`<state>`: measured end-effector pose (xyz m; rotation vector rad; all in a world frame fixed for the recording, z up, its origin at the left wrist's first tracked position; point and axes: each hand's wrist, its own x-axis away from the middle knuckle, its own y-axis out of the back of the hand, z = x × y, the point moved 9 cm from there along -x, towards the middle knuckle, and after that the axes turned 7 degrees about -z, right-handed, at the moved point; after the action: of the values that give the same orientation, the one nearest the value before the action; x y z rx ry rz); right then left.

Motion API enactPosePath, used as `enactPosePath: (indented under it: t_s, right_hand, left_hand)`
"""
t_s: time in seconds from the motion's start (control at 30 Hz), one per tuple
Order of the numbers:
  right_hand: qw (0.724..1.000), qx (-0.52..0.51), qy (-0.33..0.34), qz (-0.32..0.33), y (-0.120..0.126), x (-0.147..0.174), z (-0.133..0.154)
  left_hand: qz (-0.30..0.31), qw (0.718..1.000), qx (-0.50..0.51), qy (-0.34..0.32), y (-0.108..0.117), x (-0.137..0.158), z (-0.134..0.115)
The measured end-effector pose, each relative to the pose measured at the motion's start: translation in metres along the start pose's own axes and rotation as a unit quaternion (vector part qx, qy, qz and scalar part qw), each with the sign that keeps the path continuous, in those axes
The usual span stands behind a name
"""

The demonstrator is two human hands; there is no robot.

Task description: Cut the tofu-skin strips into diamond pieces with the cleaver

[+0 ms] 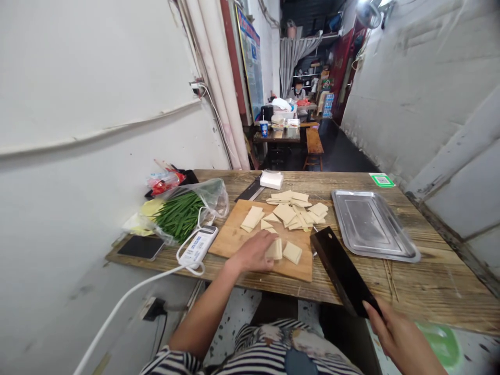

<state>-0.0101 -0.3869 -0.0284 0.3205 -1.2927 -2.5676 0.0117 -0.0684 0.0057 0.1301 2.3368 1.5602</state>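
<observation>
My left hand (258, 251) is closed around the edge of a small stack of pale yellow tofu sheets (276, 249) at the front of the wooden cutting board (230, 234). Just right of it lies a separate cut piece of tofu sheet (292, 252). Farther back, more folded tofu sheets (287, 212) are heaped on the board and past its rear edge. My right hand (385, 325) grips a dark cleaver (339, 268) near the table's front edge. Its broad blade points forward and left, with the tip beside the board's right side.
A metal tray (375, 224) lies to the right, with thin skewers (389, 278) before it. On the left are green chives (179, 213) in a plastic bag, a white power strip (200, 247) with its cord, and a phone (141, 247). White tissues (271, 179) sit behind the board.
</observation>
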Motion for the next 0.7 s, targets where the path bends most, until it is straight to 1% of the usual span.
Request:
enactPosePath:
  t_s: [0.07,0.13,0.2,0.27,0.3,0.37,0.47,0.57,0.63,0.7]
  right_hand:
    - [1.0,-0.003,-0.017,0.013,-0.003,0.0,-0.002]
    - [1.0,-0.013,-0.018,0.013,-0.003,-0.001,0.002]
    - [1.0,-0.023,-0.007,-0.001,0.001,-0.003,0.008]
    - [0.999,-0.029,0.006,-0.018,0.005,-0.003,0.012]
    - [0.999,-0.03,0.013,-0.025,0.007,-0.003,0.013]
    - [0.999,-0.029,0.021,-0.037,0.009,-0.002,0.014]
    - [0.999,-0.02,0.019,-0.037,0.008,-0.001,0.012]
    - [1.0,0.0,0.022,-0.011,0.002,-0.005,0.017]
    - [0.999,0.018,0.035,0.016,-0.004,-0.008,0.025]
    - [0.997,0.039,0.049,0.046,-0.01,-0.01,0.034]
  left_hand:
    - [0.007,0.999,0.013,-0.049,-0.003,-0.014,-0.021]
    - [0.035,0.995,0.005,-0.096,-0.011,-0.029,-0.042]
    - [0.074,0.989,-0.019,-0.123,-0.022,-0.04,-0.055]
    - [0.118,0.984,-0.05,-0.126,-0.033,-0.046,-0.058]
    - [0.137,0.981,-0.065,-0.117,-0.038,-0.047,-0.057]
    - [0.151,0.982,-0.085,-0.074,-0.041,-0.048,-0.047]
    - [0.126,0.988,-0.086,0.009,-0.036,-0.042,-0.026]
    - [0.091,0.991,-0.084,0.057,-0.03,-0.027,-0.011]
    - [0.051,0.994,-0.052,0.078,-0.027,-0.016,-0.002]
    - [-0.001,0.995,0.016,0.098,-0.026,-0.005,0.008]
